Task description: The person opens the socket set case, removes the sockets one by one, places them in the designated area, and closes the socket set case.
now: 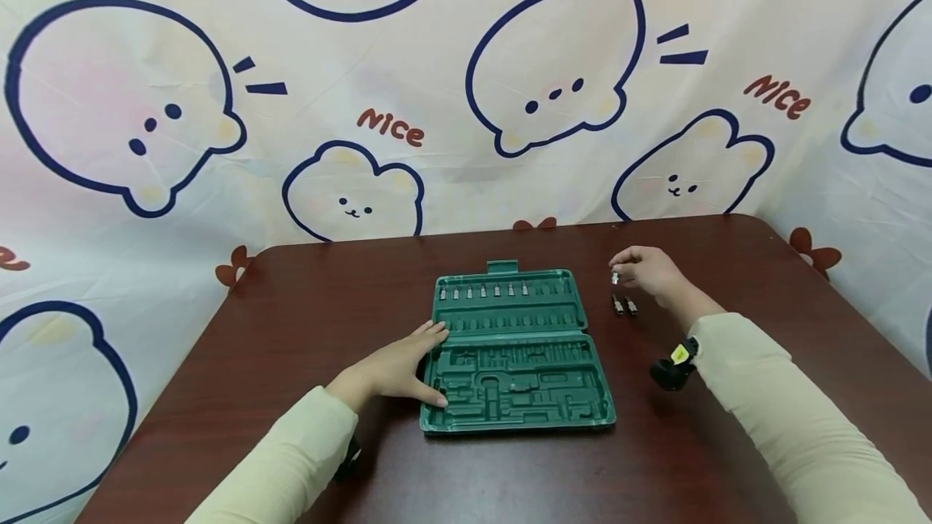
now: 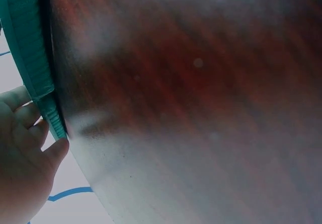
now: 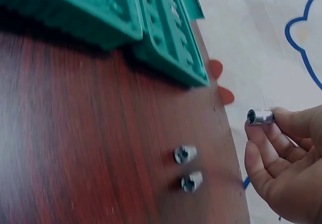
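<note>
A green plastic tool case (image 1: 517, 430) lies unfolded on the table, with several small metal sockets (image 1: 484, 291) standing in the left part of its far row. My left hand (image 1: 396, 364) rests on the case's left edge, thumb and fingers spread; in the left wrist view its fingertips touch the green rim (image 2: 31, 43). Off to the right of the case, my right hand (image 1: 650, 272) pinches a silver socket (image 3: 260, 117) between thumb and fingers, raised above the table. Just nearer than that hand, two loose sockets (image 3: 185, 154) lie side by side on the wood.
The dark reddish-brown table (image 1: 313, 306) reaches back to a white cloth (image 1: 451, 184) printed with cartoon bears. A latch tab (image 1: 502, 267) sticks out from the case's far edge. A black wrist camera (image 1: 671, 374) hangs from the right sleeve.
</note>
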`<action>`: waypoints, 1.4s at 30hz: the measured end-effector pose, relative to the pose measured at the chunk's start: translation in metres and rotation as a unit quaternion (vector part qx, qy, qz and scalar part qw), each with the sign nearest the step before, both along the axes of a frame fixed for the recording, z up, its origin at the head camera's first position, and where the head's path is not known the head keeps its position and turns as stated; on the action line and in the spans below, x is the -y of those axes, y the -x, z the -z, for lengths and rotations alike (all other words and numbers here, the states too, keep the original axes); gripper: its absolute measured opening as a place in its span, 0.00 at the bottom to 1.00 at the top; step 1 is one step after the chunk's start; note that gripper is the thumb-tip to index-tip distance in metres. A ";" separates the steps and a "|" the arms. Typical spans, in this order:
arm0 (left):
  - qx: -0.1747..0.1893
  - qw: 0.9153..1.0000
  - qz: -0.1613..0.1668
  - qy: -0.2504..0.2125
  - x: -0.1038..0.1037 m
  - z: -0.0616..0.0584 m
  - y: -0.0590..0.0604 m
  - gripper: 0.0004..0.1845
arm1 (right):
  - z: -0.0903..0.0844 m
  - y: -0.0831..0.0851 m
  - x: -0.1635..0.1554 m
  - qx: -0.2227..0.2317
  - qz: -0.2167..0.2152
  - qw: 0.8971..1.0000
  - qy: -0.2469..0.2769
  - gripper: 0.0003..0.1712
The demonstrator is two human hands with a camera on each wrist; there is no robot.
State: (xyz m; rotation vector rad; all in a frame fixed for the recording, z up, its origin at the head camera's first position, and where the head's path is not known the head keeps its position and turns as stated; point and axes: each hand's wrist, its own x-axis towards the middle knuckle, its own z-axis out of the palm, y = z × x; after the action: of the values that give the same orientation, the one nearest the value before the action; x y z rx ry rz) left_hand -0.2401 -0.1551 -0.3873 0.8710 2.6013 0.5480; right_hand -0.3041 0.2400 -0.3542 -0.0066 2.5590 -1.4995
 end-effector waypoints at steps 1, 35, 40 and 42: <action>-0.001 1.000 0.000 0.001 0.000 0.000 0.000 0.55 | 0.000 -0.001 -0.003 0.001 0.002 1.000 -0.004 0.17; -0.010 1.000 -0.005 0.003 -0.001 0.001 -0.005 0.54 | 0.038 -0.005 -0.045 -0.002 0.009 0.996 -0.085 0.11; -0.016 1.000 -0.009 0.010 -0.002 0.001 -0.006 0.55 | 0.039 -0.003 -0.043 0.010 0.001 0.996 -0.090 0.10; -0.015 1.000 -0.010 0.008 -0.004 0.001 -0.006 0.56 | 0.039 -0.003 -0.043 0.015 -0.002 0.996 -0.092 0.09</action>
State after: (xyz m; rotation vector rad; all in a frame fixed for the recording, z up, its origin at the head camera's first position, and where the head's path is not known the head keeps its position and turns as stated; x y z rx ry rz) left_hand -0.2343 -0.1514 -0.3879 0.8551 2.6408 0.5221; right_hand -0.3012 0.2830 -0.3928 0.0337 2.6603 -1.2483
